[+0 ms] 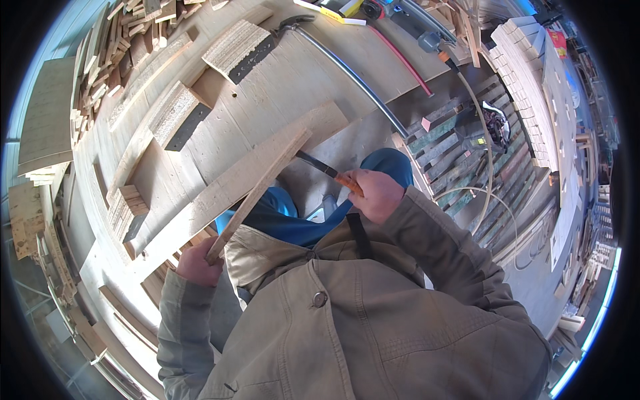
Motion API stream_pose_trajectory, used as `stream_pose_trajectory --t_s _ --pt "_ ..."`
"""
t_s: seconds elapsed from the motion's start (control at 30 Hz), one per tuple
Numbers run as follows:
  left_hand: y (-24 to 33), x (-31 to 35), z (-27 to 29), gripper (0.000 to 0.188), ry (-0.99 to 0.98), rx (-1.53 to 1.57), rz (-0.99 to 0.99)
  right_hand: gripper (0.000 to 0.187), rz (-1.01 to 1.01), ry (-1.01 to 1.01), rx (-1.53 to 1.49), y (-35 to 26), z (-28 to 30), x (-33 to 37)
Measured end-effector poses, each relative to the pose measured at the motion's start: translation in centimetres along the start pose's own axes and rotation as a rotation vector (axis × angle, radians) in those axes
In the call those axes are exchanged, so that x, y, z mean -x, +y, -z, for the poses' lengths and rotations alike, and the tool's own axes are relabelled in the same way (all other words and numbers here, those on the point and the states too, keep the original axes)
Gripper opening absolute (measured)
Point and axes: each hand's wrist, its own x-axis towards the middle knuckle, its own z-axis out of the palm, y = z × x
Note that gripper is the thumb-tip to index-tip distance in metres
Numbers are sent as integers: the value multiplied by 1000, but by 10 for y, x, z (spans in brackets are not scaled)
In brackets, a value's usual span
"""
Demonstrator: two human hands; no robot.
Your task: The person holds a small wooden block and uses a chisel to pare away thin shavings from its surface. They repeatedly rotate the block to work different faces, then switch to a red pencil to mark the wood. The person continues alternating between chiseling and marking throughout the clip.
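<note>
The left hand [199, 266] closes its fingers round the lower end of a narrow, straight wooden strip [260, 190], slanting across a broad, pale plank [217, 199]; the right hand [379, 195] curls its fingers round a slim dark tool [317, 164] with an orange handle, tip by the strip

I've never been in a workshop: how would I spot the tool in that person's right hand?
Find the big pale wooden tabletop, then the person's right hand near the picture's centre. That hand grips a short tool whose dark shaft points at a narrow wooden strip. Its orange handle sets it apart from the longer metallic hammer and red bar farther up.
</note>
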Motion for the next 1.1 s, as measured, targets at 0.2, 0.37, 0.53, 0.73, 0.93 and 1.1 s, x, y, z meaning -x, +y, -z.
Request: stream_pose_trajectory --t_s 0.2,0.37,0.53,0.73,0.93,1.1 --pt "4 -1 1 37 -7 9 18 39 29 89 151 -2 2 1" --pt "3 0 0 37 -16 56 14 44 74 196 263 -3 -3 -1" --pt "2 -1 -3 38 -29 55 26 42 53 232 323 1 -8 -1" --pt "3 -2 -4 39 -36 60 39 42 -38 48 -89 6 -19 0" --pt "4 -1 -4 39 -41 61 59 38 -61 -18 -339 7 -20 0" --pt "-1 -1 -8 39 -13 76 27 44 -15 77 -57 8 -21 6"
